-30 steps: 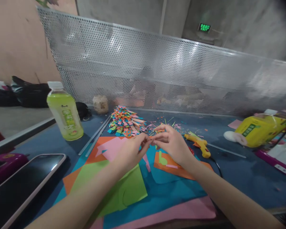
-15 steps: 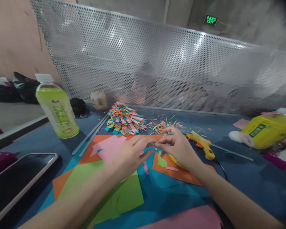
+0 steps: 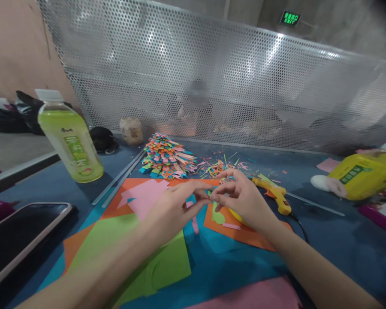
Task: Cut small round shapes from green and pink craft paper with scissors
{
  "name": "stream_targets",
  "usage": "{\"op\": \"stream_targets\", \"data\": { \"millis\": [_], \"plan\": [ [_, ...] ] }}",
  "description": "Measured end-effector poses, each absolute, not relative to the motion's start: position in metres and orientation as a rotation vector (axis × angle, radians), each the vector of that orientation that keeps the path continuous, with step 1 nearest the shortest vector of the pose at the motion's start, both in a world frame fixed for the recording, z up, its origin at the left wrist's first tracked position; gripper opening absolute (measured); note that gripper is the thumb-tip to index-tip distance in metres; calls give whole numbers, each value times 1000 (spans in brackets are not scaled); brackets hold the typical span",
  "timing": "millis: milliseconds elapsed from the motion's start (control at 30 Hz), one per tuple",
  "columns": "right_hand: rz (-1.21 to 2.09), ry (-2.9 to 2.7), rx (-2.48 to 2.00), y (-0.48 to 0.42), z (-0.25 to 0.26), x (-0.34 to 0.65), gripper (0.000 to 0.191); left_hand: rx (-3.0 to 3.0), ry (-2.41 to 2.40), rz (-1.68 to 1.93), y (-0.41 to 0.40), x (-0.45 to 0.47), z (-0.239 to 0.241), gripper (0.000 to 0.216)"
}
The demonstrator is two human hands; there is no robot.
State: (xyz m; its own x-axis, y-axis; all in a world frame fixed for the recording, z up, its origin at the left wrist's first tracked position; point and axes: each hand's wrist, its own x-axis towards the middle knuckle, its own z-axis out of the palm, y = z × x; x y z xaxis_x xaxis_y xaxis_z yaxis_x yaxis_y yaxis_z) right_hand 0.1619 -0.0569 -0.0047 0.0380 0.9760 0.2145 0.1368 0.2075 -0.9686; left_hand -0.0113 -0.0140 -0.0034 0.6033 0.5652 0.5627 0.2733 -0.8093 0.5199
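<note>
My left hand [image 3: 173, 206] and my right hand [image 3: 241, 199] meet fingertip to fingertip above the coloured paper sheets [image 3: 167, 257]. Both pinch one tiny scrap of paper between thumb and forefinger; the scrap is too small to make out clearly. Under the hands lie green, orange, pink and teal sheets. Just beyond them sits a cone-shaped pile of small multicoloured paper pieces [image 3: 164, 156], with loose snippets [image 3: 218, 167] scattered beside it. A yellow glue gun [image 3: 275, 193] lies right of my right hand, its black cord running toward me.
A green drink bottle [image 3: 69, 137] stands at the left, a phone [image 3: 19, 236] lies at the front left. Thin glue sticks [image 3: 122, 176] lie by the bottle. A yellow packet [image 3: 362, 176] sits at the right. A perforated metal screen [image 3: 212, 81] closes the back of the blue table [image 3: 334, 231].
The view has shifted slightly, so the bottle and phone slid left. My hands stayed together over the sheets, fingers working the small scrap a little lower than before.
</note>
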Motion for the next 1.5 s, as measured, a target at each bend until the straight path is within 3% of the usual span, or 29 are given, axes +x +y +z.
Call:
{"op": "stream_targets", "data": {
  "millis": [733, 1133, 1500],
  "plan": [
    [802, -1405, -1127, -69, 0, 156, 38, 1585, 660, 837, -20, -3, 1, 23],
    [727, -1453, -1225, -70, 2, 154, 41, 1767, 762, 900, -22, -3, 5, 29],
    [848, -1472, -1236, -69, 1, 158, 40, 1234, 687, 653, -16, -3, -1, 31]
  ]
}}
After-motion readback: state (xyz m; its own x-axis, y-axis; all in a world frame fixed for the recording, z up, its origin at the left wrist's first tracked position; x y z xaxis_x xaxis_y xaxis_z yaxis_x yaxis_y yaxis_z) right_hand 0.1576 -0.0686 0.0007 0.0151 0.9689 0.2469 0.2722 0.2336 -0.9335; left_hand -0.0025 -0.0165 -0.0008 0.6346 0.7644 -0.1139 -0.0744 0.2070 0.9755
